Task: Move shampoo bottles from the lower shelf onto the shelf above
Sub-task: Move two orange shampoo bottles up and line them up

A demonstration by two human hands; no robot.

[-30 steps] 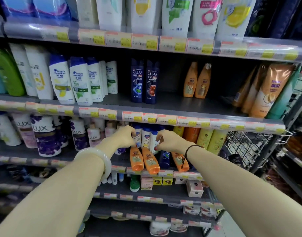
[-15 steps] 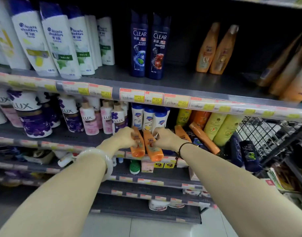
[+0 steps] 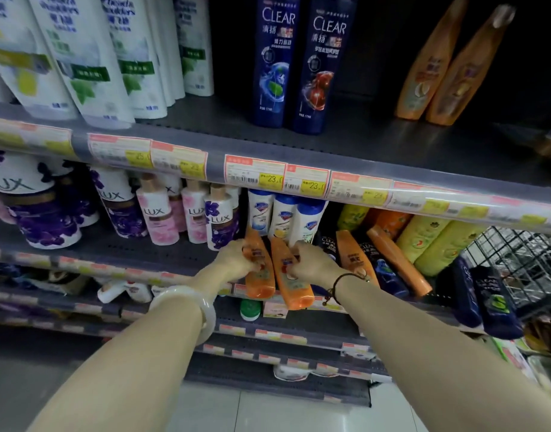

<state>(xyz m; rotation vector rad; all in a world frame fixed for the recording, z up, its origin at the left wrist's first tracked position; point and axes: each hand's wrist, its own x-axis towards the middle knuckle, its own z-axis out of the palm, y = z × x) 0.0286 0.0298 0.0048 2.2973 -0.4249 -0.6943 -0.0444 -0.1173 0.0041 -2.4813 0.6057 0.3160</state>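
Two orange shampoo bottles lie side by side on the lower shelf (image 3: 118, 247), their ends sticking out over its front edge. My left hand (image 3: 236, 260) is closed on the left orange bottle (image 3: 260, 282). My right hand (image 3: 314, 263) is closed on the right orange bottle (image 3: 294, 288). Further orange bottles (image 3: 352, 257) and dark blue bottles (image 3: 386, 272) lie flat to the right. The shelf above (image 3: 361, 141) holds two upright dark blue bottles (image 3: 278, 60) and two leaning orange bottles (image 3: 448, 67), with bare grey surface between them.
White shampoo bottles (image 3: 90, 54) fill the upper shelf's left side. Purple and pink body wash bottles (image 3: 161, 213) and white-and-blue bottles (image 3: 280, 216) stand behind my hands. Yellow-green bottles (image 3: 433, 241) lean at the right, beside a wire basket (image 3: 517, 263). Price labels (image 3: 255, 174) line the shelf edges.
The view has moved closer and lower toward the shelves. Both hands stay on the two orange bottles, which have slid slightly forward over the shelf edge.
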